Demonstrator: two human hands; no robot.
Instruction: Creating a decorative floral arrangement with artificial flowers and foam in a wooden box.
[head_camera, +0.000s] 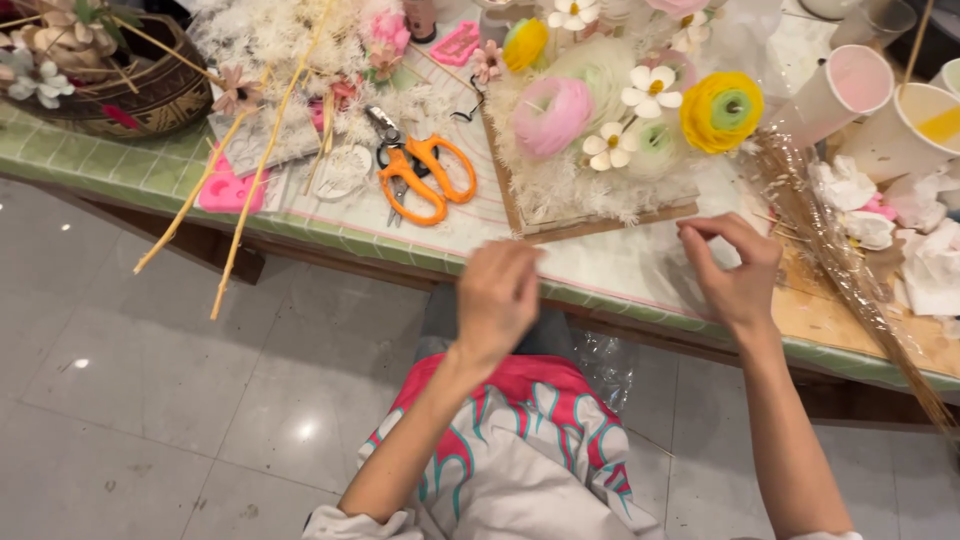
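My left hand (497, 300) hovers over the near edge of the table (620, 275), fingers curled in and slightly blurred, with nothing visible in them. My right hand (735, 270) is a little further right, thumb and fingertips pinched together just in front of a wooden board (600, 225). That board carries a flower arrangement: a pink pompom bloom (552, 115), a yellow and green bloom (722, 110), small white flowers (650, 90) and white feathery filler. Whether a fine thread runs between my hands is not discernible.
Orange scissors (425, 180) lie left of the board, with a pink mould (225, 190) and long yellow stems (250, 190) overhanging the edge. Paper cups (840, 85) and a cellophane-wrapped bundle of dried stems (850, 290) sit at the right. A brown bowl (150, 90) is far left.
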